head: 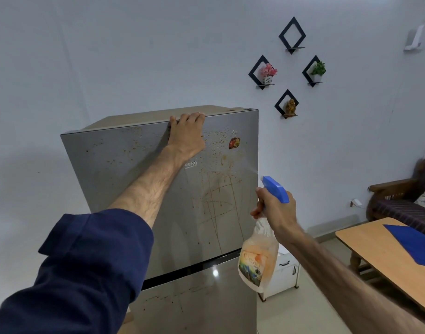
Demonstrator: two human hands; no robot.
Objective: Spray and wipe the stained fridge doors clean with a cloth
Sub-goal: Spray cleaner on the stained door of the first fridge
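Grey upper fridge door [124,169] – brown splatters, drips; spray bottle [259,259] beside it; blue cloth [413,244] on table.

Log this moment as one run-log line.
step: spraying | left hand: grips fridge top edge | right hand: holds spray bottle | upper door: stained | cloth: on table

Head view, facing the fridge [124,179] ahead, close

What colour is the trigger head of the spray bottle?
Blue. The spray bottle's trigger head shows best in the head view, above the right hand.
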